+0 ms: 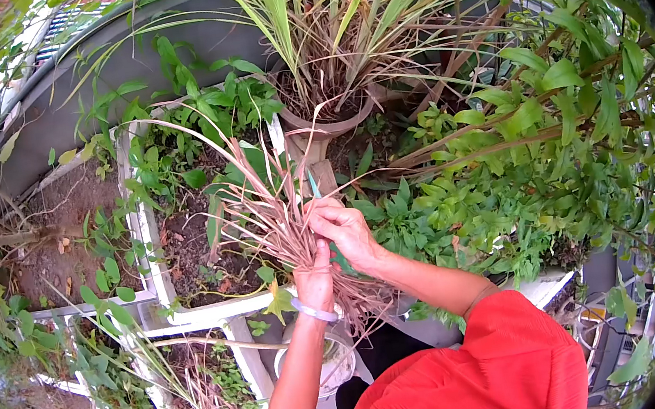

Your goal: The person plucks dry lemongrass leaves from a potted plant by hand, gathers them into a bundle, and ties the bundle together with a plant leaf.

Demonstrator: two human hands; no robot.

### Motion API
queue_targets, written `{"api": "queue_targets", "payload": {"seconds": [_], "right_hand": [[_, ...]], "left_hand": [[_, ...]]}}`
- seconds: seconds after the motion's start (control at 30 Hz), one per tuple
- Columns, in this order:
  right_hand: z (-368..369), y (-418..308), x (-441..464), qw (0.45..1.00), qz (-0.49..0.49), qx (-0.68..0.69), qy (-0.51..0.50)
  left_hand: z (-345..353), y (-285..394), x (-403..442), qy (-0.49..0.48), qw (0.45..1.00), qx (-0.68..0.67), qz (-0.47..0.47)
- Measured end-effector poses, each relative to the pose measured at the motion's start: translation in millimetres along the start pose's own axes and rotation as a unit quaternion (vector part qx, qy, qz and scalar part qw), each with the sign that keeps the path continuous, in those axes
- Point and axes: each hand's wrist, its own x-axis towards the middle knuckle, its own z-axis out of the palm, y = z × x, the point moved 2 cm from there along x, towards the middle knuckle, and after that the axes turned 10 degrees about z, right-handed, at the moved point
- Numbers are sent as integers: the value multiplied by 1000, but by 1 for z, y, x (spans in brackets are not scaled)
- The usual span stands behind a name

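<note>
Near a round pot (340, 127) of tall grass (322, 40) and a white planter box (225, 310) of soil (188, 247) and leafy plants (236, 105), the left hand's (315, 283) grip is closed round a dry grass bundle (268, 221), while the right hand's (346, 239), fingers bent against it, I cannot tell.

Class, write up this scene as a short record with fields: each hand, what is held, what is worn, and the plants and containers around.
Left hand: closed around dry leaf bundle
Right hand: fingers bent against the bundle; blue-green tip beside it, object unclear
Worn: pale bracelet, left wrist; red top
Beyond hands: tall grass in round pot
Left side: white-edged planters with soil, green plants
</note>
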Motion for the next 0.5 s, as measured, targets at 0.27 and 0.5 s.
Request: {"api": "queue_targets", "payload": {"seconds": [0.27,0.5], "right_hand": [[-66,-14,53,973,-57,-17,225],[-164,-56,187,706,-83,-494,501]], "left_hand": [[-20,-12,-5,24,999,45,-7],[-27,-17,-13,46,998,21,-24]]}}
